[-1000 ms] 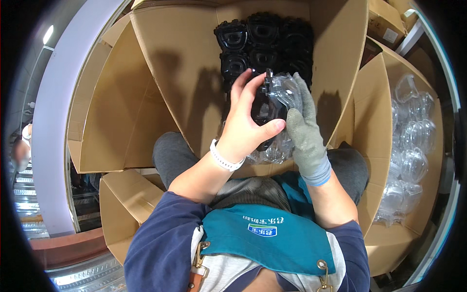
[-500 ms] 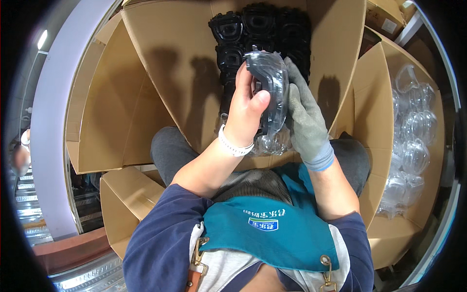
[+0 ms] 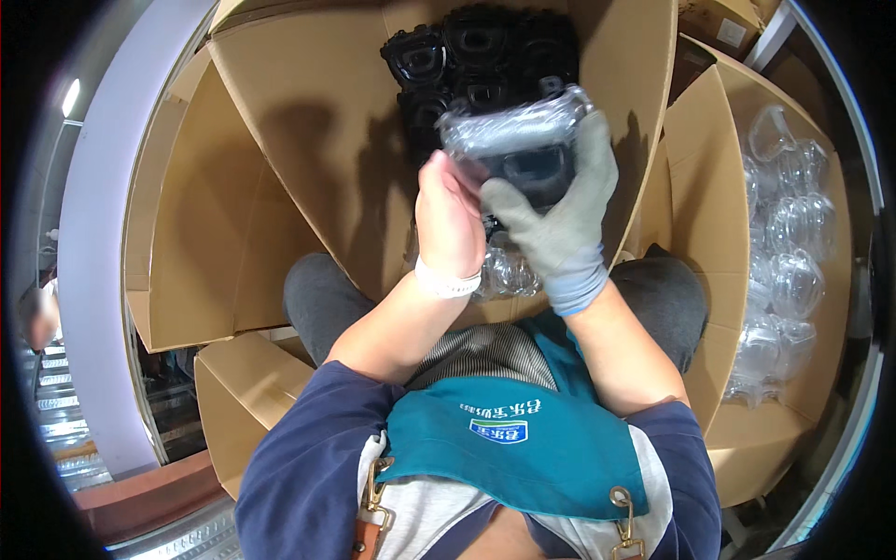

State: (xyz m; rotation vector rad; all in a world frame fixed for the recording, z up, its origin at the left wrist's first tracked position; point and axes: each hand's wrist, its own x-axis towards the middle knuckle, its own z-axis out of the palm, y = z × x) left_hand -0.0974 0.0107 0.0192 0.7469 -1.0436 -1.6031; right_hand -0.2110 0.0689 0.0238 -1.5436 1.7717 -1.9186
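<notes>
A curved plastic part (image 3: 518, 135), clear and shiny along the top with a black area below, is held up over a big cardboard box (image 3: 308, 159). My right hand (image 3: 565, 201), in a grey glove, wraps its right side, thumb across the near face. My left hand (image 3: 450, 219), bare with a white wristband, presses against its lower left side; some of those fingers are hidden. Behind it, rows of black moulded parts (image 3: 476, 39) lie in the box. Clear plastic pieces (image 3: 509, 271) show below my hands.
A cardboard box (image 3: 728, 187) at the right holds several clear plastic covers (image 3: 793, 219). More cardboard boxes (image 3: 224, 205) stand at the left, beside a pale curved post (image 3: 98, 233). Metal roller tracks (image 3: 191, 532) run at the lower left.
The part has turned from standing edge-on to lying crosswise, its black area now facing me. My right hand has moved round to grip its right side; my left has shifted slightly left and lower.
</notes>
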